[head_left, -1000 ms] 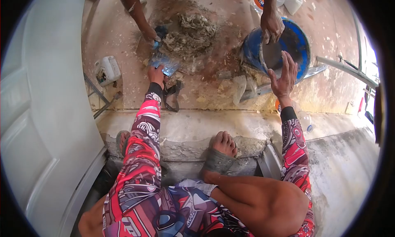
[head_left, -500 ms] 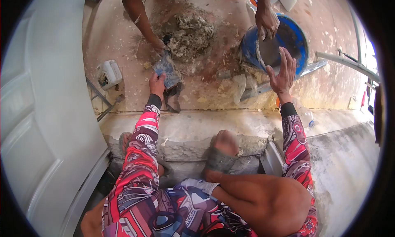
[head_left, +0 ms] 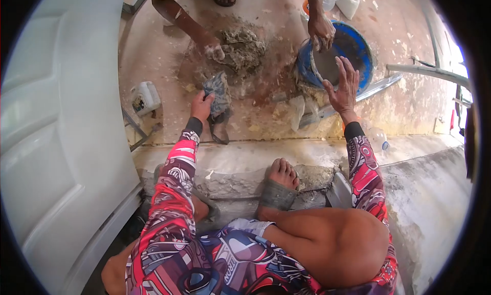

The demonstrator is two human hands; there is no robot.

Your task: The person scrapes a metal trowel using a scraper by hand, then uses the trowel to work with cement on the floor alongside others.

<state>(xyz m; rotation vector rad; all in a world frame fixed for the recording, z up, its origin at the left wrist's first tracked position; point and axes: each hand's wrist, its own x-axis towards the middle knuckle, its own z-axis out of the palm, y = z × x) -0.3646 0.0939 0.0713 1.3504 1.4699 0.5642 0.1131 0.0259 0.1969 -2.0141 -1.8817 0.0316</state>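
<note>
My left hand point(head_left: 201, 105) is closed on the near left edge of a flat blue-grey piece point(head_left: 217, 93) smeared with wet mortar; I cannot make out its exact kind. A dark strip point(head_left: 220, 128) hangs from its near end. Just beyond lies a heap of wet mortar point(head_left: 243, 49) on the floor, with a co-worker's mortar-coated hand point(head_left: 212, 49) at its left side. My right hand point(head_left: 343, 89) is raised, fingers outstretched and holding nothing, in front of a blue bucket point(head_left: 369, 52) with grey contents. Another co-worker hand point(head_left: 321, 31) hangs at the bucket's rim.
A white panelled door point(head_left: 61, 141) fills the left side. A dirty white jug point(head_left: 146, 98) stands on the floor beside it. Metal strips point(head_left: 353, 103) lie by the bucket, near a clear plastic bottle point(head_left: 377, 137). A rough concrete step edge point(head_left: 240, 182) runs before my feet.
The co-worker's left-side hand has let go of the flat piece and moved up to the mortar heap. My left hand still holds the piece. My right hand stays outstretched.
</note>
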